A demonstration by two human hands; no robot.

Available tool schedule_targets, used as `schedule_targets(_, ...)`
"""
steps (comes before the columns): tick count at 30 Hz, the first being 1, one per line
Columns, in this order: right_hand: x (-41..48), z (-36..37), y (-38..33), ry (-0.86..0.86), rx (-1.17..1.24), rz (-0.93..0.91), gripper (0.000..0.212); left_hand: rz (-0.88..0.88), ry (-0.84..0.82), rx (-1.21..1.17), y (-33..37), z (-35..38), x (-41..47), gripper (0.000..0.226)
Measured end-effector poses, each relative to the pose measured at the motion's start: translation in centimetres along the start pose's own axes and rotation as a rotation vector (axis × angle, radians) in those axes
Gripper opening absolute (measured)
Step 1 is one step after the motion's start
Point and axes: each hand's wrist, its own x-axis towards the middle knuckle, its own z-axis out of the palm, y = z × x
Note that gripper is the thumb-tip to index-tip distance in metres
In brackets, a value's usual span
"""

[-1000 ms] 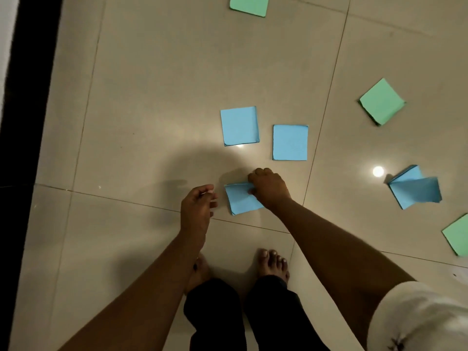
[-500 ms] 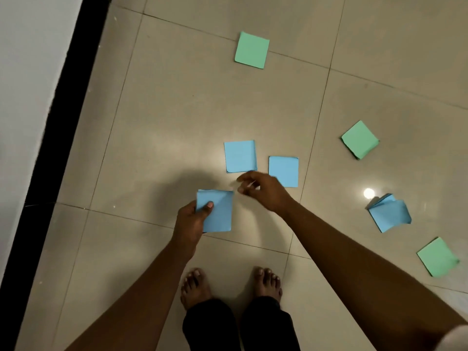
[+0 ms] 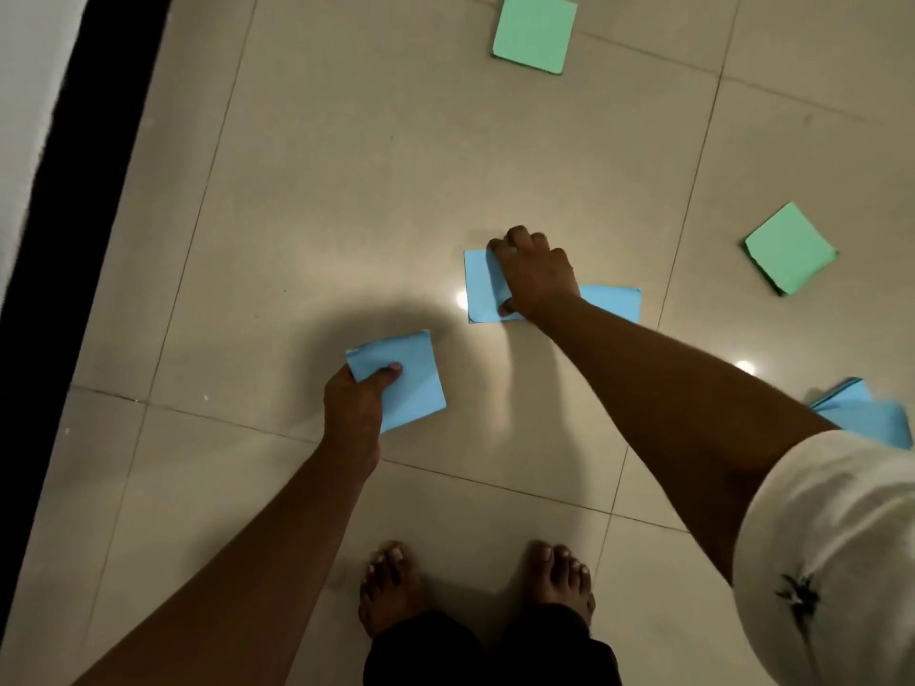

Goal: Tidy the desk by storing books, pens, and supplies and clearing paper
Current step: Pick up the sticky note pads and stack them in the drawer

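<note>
The floor blue sheet (image 3: 479, 289) now has the right hand (image 3: 537, 277) on it. 0.5 s ago that hand hung in the air short of the 2 blue squares, fingertips loosely together. Now its fingers curl over the sheet's far edge and the thumb presses near the close edge, so it grips the paper from above. The sheet lies flat on the tiled floor (image 3: 346, 190), about mid-frame. It is close to square, so no long axis shows; its edges run nearly straight up and across the view, turned a little counter-clockwise.

Just right of it, partly hidden by the right wrist, lies the second blue sheet (image 3: 614, 303), flat and set the same way.

The left hand (image 3: 354, 406) grips the held blue sheet (image 3: 413, 388) as it did 0.5 s ago, thumb on top and fingers beneath. This sheet sits nearer and to the left of the floor sheet, well apart from it, turned so 1 corner points toward the lower right.

Farther out, a crumpled blue sheet (image 3: 864, 413) shows at the right edge behind the white sleeve (image 3: 832, 537). A right green sheet (image 3: 789, 247) lies turned like a diamond, and a far green sheet (image 3: 534, 32) lies at the top. 2 bare feet (image 3: 391, 586) stand at the bottom, and a black skirting (image 3: 74, 215) runs along the left.
</note>
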Motion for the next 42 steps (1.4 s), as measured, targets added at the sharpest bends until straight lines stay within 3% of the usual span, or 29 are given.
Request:
schedule_targets(5, 1.4, -0.5, 0.8, 0.022, -0.106, -0.017, 0.084, -0.033, 0.01, -0.035, -1.1, 0.1, 0.3, 0.022)
schedule_targets(8, 1.4, -1.1, 1.2, -0.005, -0.012, 0.057, 0.059, -0.051, 0.012, -0.065, -0.7, 0.3, 0.3, 0.031)
schedule_targets(11, -1.1, -2.3, 1.7, -0.004, 0.461, 0.233, 0.029, -0.064, 0.008, -0.104, 0.3, 0.4, -0.9, 0.039)
schedule_targets(14, -6.1, -4.5, 1.4, 0.057, 0.968, 0.35, 0.011, -0.102, -0.003, -0.161, 2.9, 0.7, -4.3, 0.025)
schedule_targets(17, -11.6, -8.7, -0.2, 0.013, 1.264, 0.398, 0.011, -0.201, -0.079, -0.261, 6.4, 1.3, -7.9, 0.016)
schedule_targets(20, -15.1, -13.5, -2.6, -0.035, 1.215, 0.36, 0.009, -0.227, -0.244, -0.306, 10.7, 1.9, -11.3, 0.035)
schedule_targets(22, -15.8, -16.4, -3.9, -0.036, 1.135, 0.323, 0.018, -0.17, -0.262, -0.249, 13.4, 2.5, -13.1, 0.044)
schedule_targets(29, -13.4, -25.1, -5.3, -0.033, 0.888, 0.281, 0.032, -0.054, -0.17, -0.156, 21.9, 3.0, -14.0, 0.032)
schedule_targets(32, -10.4, -27.0, -3.6, 0.016, 0.89, 0.323, 0.038, -0.042, -0.137, -0.144, 24.5, 4.1, -12.4, 0.03)
schedule_targets(35, -4.8, -27.0, -0.1, 0.066, 0.94, 0.429, 0.028, -0.035, -0.097, -0.149, 26.8, 5.9, -9.1, 0.03)
schedule_targets(38, 0.8, -25.8, 3.9, 0.002, 0.813, 0.471, 0.018, -0.036, -0.085, -0.109, 28.4, 8.3, -5.3, 0.034)
schedule_targets(42, 7.4, -24.8, 7.5, -0.047, 0.578, 0.397, 0.028, -0.005, -0.088, -0.133, 29.6, 11.6, -0.4, 0.035)
